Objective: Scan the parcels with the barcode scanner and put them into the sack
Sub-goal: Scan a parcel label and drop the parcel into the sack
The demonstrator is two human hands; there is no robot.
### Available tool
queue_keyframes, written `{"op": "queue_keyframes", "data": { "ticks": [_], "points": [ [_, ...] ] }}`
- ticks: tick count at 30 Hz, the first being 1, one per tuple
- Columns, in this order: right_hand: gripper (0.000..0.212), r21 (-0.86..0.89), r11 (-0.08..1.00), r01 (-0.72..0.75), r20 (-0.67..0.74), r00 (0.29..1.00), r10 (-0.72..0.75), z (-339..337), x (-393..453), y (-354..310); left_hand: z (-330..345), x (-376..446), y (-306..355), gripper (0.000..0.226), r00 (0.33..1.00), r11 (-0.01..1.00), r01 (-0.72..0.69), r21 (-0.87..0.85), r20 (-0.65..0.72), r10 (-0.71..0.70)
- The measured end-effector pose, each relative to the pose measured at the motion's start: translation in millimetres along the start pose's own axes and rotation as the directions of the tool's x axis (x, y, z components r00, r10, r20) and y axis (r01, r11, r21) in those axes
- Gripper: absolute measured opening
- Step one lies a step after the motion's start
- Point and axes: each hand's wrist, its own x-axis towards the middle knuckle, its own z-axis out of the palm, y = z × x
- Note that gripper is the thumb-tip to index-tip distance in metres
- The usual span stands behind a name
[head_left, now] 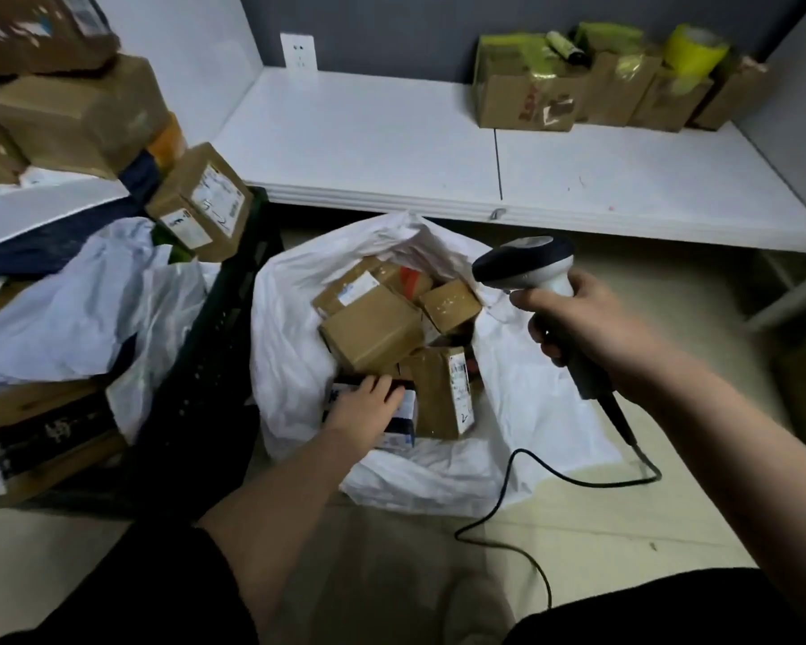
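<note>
My white sack (522,412) is showing brown boxes (373,332) with white labels. My scanner (531,267) is looking black and grey, its cable (508,495) black. Yellow tape (694,48) is sitting beyond the white table (392,146); the crate (205,365) is looking black.

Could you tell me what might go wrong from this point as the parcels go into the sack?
The scanner cable trails in loops over the floor beside the white sack, so it could snag on a foot or the sack. The sack already looks crowded with boxes, so the dark parcel under the left hand near its front edge might slide out. The right hand is occupied, leaving no grip spare to steady the sack.
</note>
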Motion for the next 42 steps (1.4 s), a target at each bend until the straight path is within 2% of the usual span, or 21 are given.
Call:
{"op": "queue_keyframes", "data": {
  "ticks": [3, 6, 7, 12, 18, 21, 25, 29, 31, 33, 36, 39, 41, 42],
  "points": [
    [0.028, -0.001, 1.0, 0.008, 0.048, 0.999, -0.008, 11, 1, -2, 10, -1, 5, 0.037, 1.0, 0.992, 0.026, 0.123, 0.007, -0.027],
    [0.029, 0.05, 0.999, 0.007, 0.114, 0.993, -0.012, 25, -3, -8, 21, -2, 6, 0.043, 0.973, 0.998, 0.048, 0.039, 0.225, -0.055],
    [0.028, 0.075, 0.997, 0.006, 0.135, 0.991, -0.016, 29, -6, -12, 23, -3, 4, 0.044, 0.969, 0.999, 0.039, 0.004, 0.243, -0.039],
    [0.018, 0.174, 0.984, 0.047, 0.17, 0.982, -0.077, 60, -14, -33, -14, -20, -19, 0.043, 0.989, 0.994, 0.025, -0.102, 0.146, -0.01],
    [0.02, 0.302, 0.949, 0.093, 0.191, 0.969, -0.156, 110, -25, -65, -95, -88, -95, 0.031, 0.981, 0.949, 0.147, -0.279, -0.081, -0.175],
    [0.02, 0.365, 0.924, 0.11, 0.204, 0.959, -0.195, 140, -33, -81, -126, -135, -140, 0.026, 0.926, 0.928, 0.23, -0.293, -0.228, -0.302],
    [0.017, 0.391, 0.914, 0.109, 0.242, 0.946, -0.217, 182, -42, -95, -138, -189, -195, 0.021, 0.79, 0.849, 0.378, -0.369, -0.35, -0.504],
    [0.019, 0.414, 0.907, 0.082, 0.272, 0.939, -0.209, 221, -45, -103, -121, -227, -246, 0.026, 0.608, 0.633, 0.516, -0.578, -0.274, -0.745],
    [0.019, 0.412, 0.908, 0.074, 0.288, 0.935, -0.207, 236, -47, -104, -109, -240, -261, 0.03, 0.544, 0.545, 0.573, -0.612, -0.214, -0.811],
    [0.018, 0.417, 0.907, 0.068, 0.303, 0.93, -0.209, 248, -49, -106, -97, -246, -269, 0.04, 0.545, 0.508, 0.62, -0.598, -0.138, -0.827],
    [0.016, 0.418, 0.907, 0.052, 0.316, 0.928, -0.199, 260, -51, -107, -82, -242, -266, 0.059, 0.584, 0.412, 0.632, -0.656, 0.054, -0.81],
    [0.013, 0.417, 0.908, 0.044, 0.325, 0.926, -0.194, 267, -52, -107, -77, -236, -262, 0.058, 0.588, 0.389, 0.606, -0.694, 0.062, -0.807],
    [0.012, 0.411, 0.91, 0.044, 0.324, 0.927, -0.191, 269, -51, -105, -79, -244, -268, 0.055, 0.533, 0.367, 0.62, -0.693, 0.028, -0.846],
    [0.012, 0.404, 0.914, 0.044, 0.324, 0.927, -0.189, 269, -51, -104, -77, -251, -273, 0.057, 0.476, 0.333, 0.647, -0.686, 0.023, -0.879]
  ]
}}
